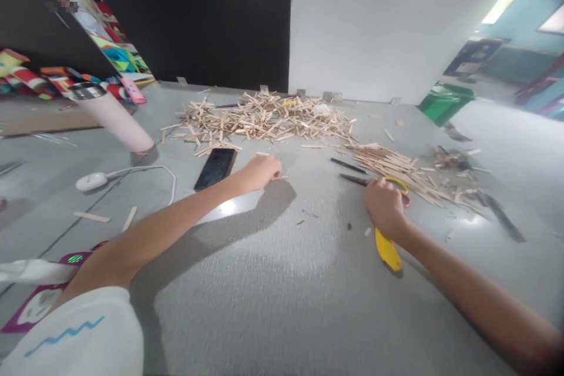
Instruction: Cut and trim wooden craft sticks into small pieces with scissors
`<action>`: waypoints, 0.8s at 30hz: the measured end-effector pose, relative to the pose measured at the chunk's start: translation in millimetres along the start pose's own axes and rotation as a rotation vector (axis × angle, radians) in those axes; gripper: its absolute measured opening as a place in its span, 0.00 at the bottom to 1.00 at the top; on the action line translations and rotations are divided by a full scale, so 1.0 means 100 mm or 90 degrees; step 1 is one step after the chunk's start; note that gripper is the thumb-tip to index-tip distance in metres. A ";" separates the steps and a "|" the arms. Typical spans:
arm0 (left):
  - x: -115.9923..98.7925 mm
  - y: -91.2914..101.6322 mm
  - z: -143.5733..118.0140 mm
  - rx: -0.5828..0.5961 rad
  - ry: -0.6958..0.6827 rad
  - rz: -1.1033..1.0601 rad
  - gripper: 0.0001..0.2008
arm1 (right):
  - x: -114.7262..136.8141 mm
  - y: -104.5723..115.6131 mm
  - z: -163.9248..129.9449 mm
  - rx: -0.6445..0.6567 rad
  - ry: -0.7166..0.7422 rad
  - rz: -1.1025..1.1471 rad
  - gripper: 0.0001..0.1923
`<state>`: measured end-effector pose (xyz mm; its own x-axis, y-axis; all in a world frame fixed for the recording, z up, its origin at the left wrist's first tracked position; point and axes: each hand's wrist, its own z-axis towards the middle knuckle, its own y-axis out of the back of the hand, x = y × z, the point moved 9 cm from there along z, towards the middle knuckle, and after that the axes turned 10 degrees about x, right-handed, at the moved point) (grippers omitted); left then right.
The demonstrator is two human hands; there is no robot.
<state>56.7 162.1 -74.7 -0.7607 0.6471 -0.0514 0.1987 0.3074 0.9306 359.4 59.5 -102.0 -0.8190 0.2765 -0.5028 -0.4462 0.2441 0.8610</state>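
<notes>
My left hand (263, 171) is just above the grey table, right of a black smartphone (215, 168), its fingers curled together. At its fingertips shows the pale end of a thin wooden stick (284, 177); the fingers hide the rest. My right hand (384, 202) is closed around a yellow-handled tool (388, 251), whose end juts out below the palm; its other end is hidden. Under or beside the same fingers lie scissors (353, 179) with yellow and red handles, blades pointing left. A dark pen-like rod (348, 165) lies just beyond them.
A heap of wooden sticks (264, 120) spreads along the upright panels. More sticks (396, 167) lie in a bundle beyond my right hand. At left are a pink bottle (117, 120) and a white device with a cable (91, 181). A green bin (445, 103) stands at right.
</notes>
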 end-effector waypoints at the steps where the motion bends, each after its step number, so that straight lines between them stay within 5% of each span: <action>1: 0.00 -0.01 -0.02 0.002 0.012 -0.004 0.19 | 0.00 0.00 0.00 0.001 0.002 -0.002 0.18; 11: 0.22 -0.11 -0.33 0.106 0.077 -0.051 0.19 | 0.03 0.06 -0.02 0.006 0.018 0.006 0.17; 20: 0.38 -0.17 -0.25 0.182 0.135 -0.065 0.19 | 0.05 0.15 -0.06 0.010 0.027 0.021 0.18; 24: 0.45 -0.22 -0.46 0.181 0.167 -0.047 0.19 | 0.05 0.18 -0.08 0.013 0.029 0.028 0.18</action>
<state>-10.3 151.7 -81.1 -0.9039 0.4274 0.0137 0.2728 0.5516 0.7882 344.6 57.8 -88.7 -0.8531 0.2452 -0.4606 -0.4026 0.2523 0.8799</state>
